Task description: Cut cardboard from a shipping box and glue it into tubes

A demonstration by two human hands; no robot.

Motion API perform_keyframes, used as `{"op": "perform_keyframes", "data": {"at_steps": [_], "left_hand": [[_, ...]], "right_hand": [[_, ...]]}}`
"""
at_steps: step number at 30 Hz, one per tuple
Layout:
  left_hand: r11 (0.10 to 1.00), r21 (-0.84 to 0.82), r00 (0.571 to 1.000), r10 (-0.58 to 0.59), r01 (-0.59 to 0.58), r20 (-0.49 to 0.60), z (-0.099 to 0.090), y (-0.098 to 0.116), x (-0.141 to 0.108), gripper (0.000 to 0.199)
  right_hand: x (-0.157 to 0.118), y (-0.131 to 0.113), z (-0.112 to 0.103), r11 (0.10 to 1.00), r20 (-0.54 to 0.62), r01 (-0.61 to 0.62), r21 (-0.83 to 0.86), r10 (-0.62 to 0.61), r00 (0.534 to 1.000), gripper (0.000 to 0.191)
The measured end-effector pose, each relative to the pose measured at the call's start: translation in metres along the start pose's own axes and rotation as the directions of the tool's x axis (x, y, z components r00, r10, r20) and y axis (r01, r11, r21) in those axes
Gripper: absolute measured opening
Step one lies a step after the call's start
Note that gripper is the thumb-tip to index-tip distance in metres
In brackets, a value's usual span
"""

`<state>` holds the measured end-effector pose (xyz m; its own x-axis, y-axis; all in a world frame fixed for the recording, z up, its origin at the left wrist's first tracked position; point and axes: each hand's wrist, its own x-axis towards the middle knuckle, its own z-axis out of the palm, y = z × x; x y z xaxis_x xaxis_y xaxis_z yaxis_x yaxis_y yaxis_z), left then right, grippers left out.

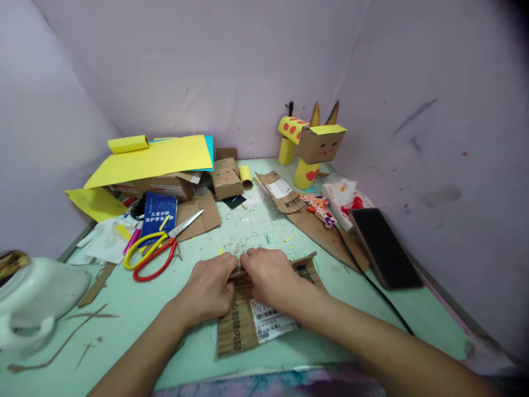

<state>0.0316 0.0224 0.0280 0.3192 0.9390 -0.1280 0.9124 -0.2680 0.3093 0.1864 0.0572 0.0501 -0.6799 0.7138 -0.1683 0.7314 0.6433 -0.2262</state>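
- The green bench (190,353) is carrying everything.
- The yellow sheet (157,160) is lying far left.
- The printed cardboard (243,325) is resting near the bench's front edge.
- The scissors (176,234) are lying open, left.
- The right hand (270,275) is gripping the cardboard's far edge.
- The left hand (210,286) is pinching that edge alongside.
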Motion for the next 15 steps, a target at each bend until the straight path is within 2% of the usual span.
{"op": "perform_keyframes", "data": {"at_steps": [4, 8, 11, 15], "left_hand": [[0.994, -0.097, 0.999, 0.046, -0.045, 0.01, -0.004, -0.011, 0.0, 0.013], [0.983, -0.183, 0.999, 0.039, -0.032, 0.034, -0.01, -0.017, 0.002, 0.012], [0.969, -0.247, 0.999, 0.007, 0.006, 0.052, -0.011, -0.019, 0.005, 0.011], [0.928, -0.369, 0.995, -0.022, 0.055, 0.093, -0.008, -0.024, 0.01, 0.007]], "right_hand": [[-0.013, 0.022, -0.014, 0.998, -0.002, -0.007, 0.064, 0.007, 1.0, 0.018], [-0.029, 0.065, -0.021, 0.97, -0.079, -0.137, 0.2, 0.155, 0.985, 0.027], [-0.033, 0.091, -0.01, 0.917, -0.09, -0.156, 0.367, 0.202, 0.975, 0.025], [-0.032, 0.103, 0.01, 0.856, -0.092, -0.14, 0.498, 0.212, 0.973, 0.031]]}}
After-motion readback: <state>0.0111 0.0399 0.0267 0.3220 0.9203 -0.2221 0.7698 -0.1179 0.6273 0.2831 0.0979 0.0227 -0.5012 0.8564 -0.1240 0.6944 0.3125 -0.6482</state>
